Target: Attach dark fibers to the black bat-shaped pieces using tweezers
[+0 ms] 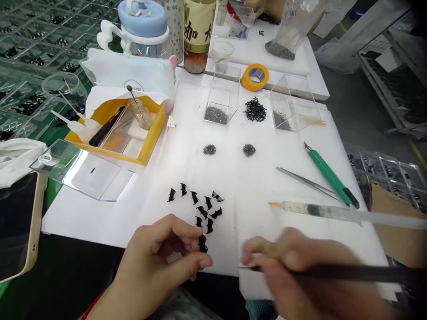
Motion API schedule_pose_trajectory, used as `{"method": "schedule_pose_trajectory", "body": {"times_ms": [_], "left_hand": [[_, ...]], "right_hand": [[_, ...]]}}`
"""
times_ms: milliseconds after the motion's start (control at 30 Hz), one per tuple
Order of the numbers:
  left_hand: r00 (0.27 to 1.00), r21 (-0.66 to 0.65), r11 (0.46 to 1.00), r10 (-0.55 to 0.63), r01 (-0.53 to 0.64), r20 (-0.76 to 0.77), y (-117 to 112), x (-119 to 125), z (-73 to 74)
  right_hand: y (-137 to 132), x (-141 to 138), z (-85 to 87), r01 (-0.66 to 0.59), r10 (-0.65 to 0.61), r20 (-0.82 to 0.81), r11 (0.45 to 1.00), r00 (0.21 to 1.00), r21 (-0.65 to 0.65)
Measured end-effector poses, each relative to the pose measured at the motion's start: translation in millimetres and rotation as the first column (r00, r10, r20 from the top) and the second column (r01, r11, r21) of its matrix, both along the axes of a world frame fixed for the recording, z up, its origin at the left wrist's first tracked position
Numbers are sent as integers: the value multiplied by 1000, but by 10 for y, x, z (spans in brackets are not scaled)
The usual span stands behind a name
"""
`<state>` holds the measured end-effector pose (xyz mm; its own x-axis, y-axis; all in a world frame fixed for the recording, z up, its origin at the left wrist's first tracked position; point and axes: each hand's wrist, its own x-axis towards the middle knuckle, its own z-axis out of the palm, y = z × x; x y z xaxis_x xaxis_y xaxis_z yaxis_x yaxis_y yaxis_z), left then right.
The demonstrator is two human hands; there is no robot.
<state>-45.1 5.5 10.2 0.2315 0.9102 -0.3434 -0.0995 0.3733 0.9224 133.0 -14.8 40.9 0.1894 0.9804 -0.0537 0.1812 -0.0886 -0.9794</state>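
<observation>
my flat white tabletop (260,178) carries scattered small black curved pieces (208,203), two round heaps of tiny grey grains (209,150), slim grey metal tweezers (302,178), a long green-handled knife (328,172) and a clear orange-tipped syringe (300,207).

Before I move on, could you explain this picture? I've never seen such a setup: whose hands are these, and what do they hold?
No machine here: these are one person's two bare hands, seen by a camera worn on their head, looking forward and down. The left hand pinches a small black piece between thumb and fingers; the right hand, blurred, grips a slim dark tool I can't identify. On the white work surface lie other black pieces, tweezers, a green utility knife and an orange-tipped syringe; beyond them sits a roll of yellow tape.
</observation>
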Motion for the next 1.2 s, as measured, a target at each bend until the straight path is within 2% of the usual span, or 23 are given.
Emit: {"method": "schedule_pose_trajectory", "body": {"times_ms": [100, 167, 300, 533, 667, 1000, 1200], "left_hand": [[1000, 0, 1000, -21, 21, 15, 18, -20, -12], [1000, -15, 999, -29, 29, -9, 29, -14, 5], [998, -26, 999, -37, 35, -46, 49, 18, 47], [984, 154, 984, -60, 86, -167, 64, 12, 6], [970, 208, 973, -50, 102, -239, 57, 5, -6], [964, 191, 977, -45, 98, -263, 70, 18, 19], [965, 153, 984, -49, 91, -259, 57, 19, 31]], "right_hand": [[30, -228, -12, 9, -4, -97, 999, 995, 45], [81, -288, -31, -35, 40, -145, 999, 989, 41], [102, -245, -85, -67, 56, -151, 995, 987, -74], [103, -226, -113, -52, 29, -161, 989, 986, -139], [114, -232, -121, -30, 7, -145, 987, 989, -160], [123, -229, -122, -36, 22, -113, 991, 993, -125], [141, -232, -147, -41, 24, -189, 996, 982, -85]]}}
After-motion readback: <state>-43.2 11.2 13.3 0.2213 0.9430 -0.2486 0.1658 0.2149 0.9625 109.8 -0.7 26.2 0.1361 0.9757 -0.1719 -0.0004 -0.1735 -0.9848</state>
